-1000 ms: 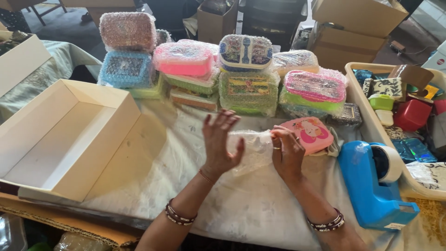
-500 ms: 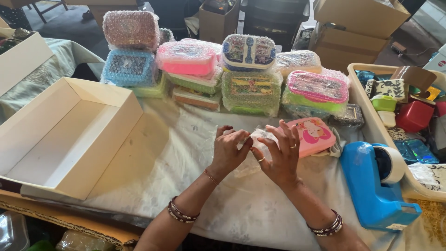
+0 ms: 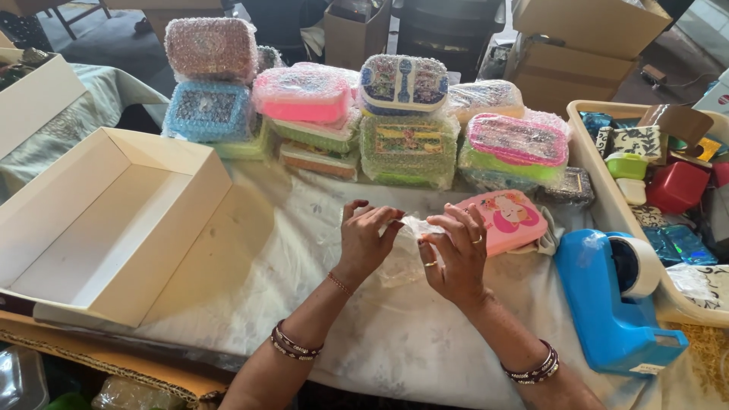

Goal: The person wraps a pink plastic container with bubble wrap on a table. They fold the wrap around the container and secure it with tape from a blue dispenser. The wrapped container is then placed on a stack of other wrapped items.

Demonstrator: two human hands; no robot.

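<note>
Head view shows your left hand [image 3: 366,237] and right hand [image 3: 454,250] both pinching a clear bubble-wrap sheet [image 3: 405,254] above the worktop [image 3: 304,250], beside the pink lunchbox [image 3: 507,220]. It looks light, limp and slippery, so grip its edges.

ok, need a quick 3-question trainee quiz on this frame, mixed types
1. True or false: the open white box has a lunch box inside.
2. What do the left hand and right hand pinch between them?
3. The blue tape dispenser lies: A) left of the hands, B) right of the hands, C) inside the white box.

Key:
1. False, it shows nothing inside.
2. A piece of clear bubble wrap.
3. B.
</note>
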